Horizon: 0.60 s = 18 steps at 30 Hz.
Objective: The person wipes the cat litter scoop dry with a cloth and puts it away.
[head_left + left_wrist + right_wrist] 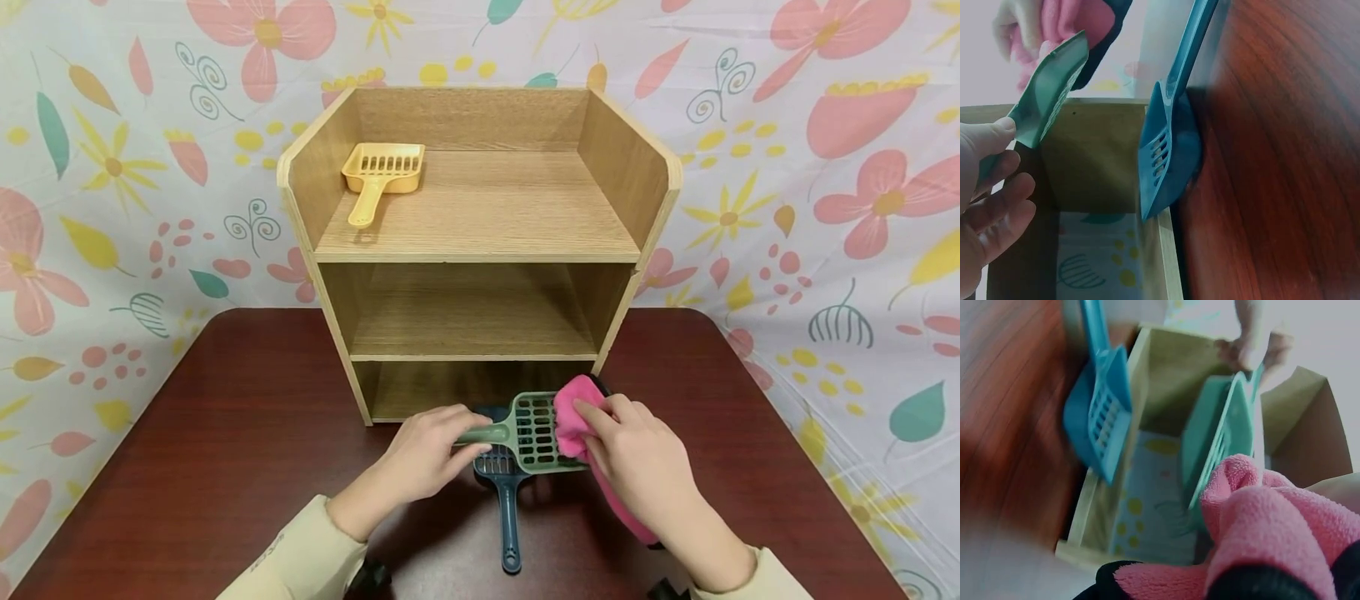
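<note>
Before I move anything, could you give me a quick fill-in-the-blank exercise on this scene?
1. The left hand holds the green scoop by its ____.
2. The right hand holds a ____ cloth.
3. The yellow scoop sits on the wooden rack's ____ level.
4. In the head view, the blue scoop is partly hidden by the ____ scoop.

Missing words: handle; pink; top; green.

- We saw a staged tabletop set indoors; whether it belonged to a home or a studio, we could not tell.
- Behind and along both sides we had a backdrop (480, 50) printed with flowers and leaves.
- We found a dark reddish wood-grain table (247, 400), and on it a small wooden shelf unit (487, 208).
- We took the green scoop (512, 431), yellow scoop (378, 177) and pink cloth (572, 412) for household goods.
</note>
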Available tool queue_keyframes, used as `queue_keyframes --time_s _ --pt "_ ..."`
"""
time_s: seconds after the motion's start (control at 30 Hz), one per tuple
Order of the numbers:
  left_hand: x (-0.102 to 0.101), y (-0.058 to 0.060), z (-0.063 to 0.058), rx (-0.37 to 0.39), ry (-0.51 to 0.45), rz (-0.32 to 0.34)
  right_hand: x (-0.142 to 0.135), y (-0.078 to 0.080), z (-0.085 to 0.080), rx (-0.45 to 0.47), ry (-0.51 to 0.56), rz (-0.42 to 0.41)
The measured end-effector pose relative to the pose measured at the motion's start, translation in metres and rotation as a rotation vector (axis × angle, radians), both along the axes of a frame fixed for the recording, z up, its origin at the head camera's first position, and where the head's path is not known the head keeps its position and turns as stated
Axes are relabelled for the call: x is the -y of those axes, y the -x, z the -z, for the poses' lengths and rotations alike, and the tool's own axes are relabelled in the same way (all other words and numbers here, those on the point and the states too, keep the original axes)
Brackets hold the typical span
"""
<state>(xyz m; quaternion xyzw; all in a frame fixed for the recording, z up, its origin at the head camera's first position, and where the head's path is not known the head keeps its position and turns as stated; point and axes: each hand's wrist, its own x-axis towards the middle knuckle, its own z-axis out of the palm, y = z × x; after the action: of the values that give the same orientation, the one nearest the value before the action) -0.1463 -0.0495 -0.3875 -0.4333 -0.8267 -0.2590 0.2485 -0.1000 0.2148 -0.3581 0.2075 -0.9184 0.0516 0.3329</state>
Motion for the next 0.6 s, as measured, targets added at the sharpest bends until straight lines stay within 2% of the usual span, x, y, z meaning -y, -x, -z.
queue_keyframes --time_s 0.27,0.43,0.6 --pt "-0.009 -0.001 0.003 -0.042 -0.029 0.033 0.02 0.002 0.01 -0.009 -0.023 -0.047" --pt "-0.007 -0.001 0.003 -0.048 -0.033 0.037 0.015 0.003 0.013 0.032 -0.02 -0.008" --pt "-0.002 -0.001 0.002 -0.027 -0.045 0.037 0.004 0.003 0.01 0.027 -0.016 0.011"
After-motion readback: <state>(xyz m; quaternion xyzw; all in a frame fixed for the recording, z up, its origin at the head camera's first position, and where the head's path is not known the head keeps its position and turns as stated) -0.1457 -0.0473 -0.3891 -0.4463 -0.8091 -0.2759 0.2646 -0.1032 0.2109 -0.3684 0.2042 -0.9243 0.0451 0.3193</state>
